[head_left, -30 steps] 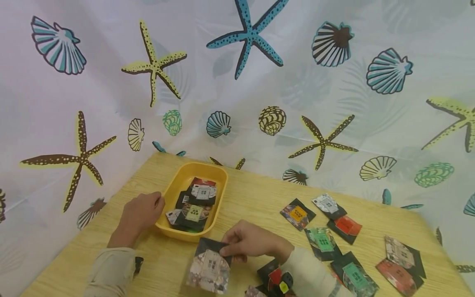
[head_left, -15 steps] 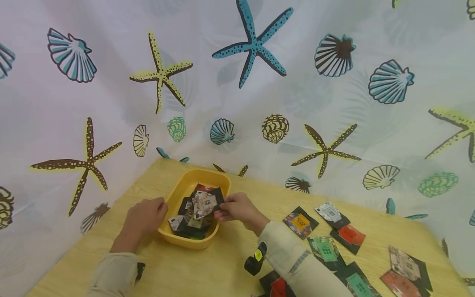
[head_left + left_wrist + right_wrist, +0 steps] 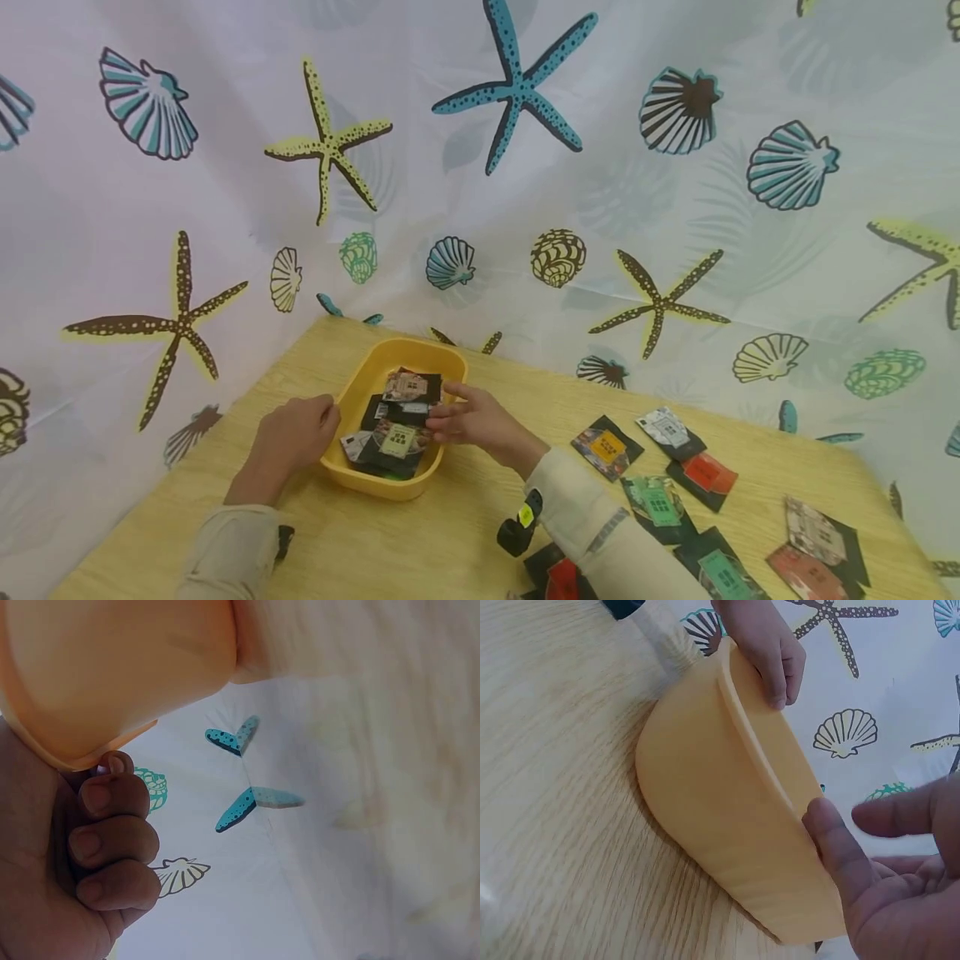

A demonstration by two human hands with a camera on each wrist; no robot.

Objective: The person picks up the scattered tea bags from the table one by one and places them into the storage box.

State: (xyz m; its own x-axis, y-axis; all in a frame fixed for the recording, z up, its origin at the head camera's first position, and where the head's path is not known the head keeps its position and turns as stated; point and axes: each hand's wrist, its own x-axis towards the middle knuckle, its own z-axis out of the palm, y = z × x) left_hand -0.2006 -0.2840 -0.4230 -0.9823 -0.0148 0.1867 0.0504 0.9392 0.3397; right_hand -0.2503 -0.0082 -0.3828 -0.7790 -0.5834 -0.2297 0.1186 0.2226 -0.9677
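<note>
My left hand (image 3: 294,437) grips the left rim of a yellow plastic tub (image 3: 378,487), its fingers curled in the left wrist view. Over the tub's right rim reaches my right hand (image 3: 480,423), fingers spread and holding nothing; the right wrist view shows a gap between thumb and fingers. Inside the tub lie several small flat printed packets. The one with a pinkish-beige label, a packet (image 3: 408,387), lies at the far end of the pile, and a packet with a pale green label (image 3: 400,442) lies nearer me.
More packets are scattered on the wooden table (image 3: 390,550) to the right, among them an orange-labelled packet (image 3: 607,448), a green-labelled packet (image 3: 660,505) and a red-labelled packet (image 3: 703,475). A shell-and-starfish patterned sheet (image 3: 480,200) hangs along the table's back and left.
My right hand has carried the pinkish-beige packet from the near table into the tub and let it go. My left hand has stayed at the tub's rim.
</note>
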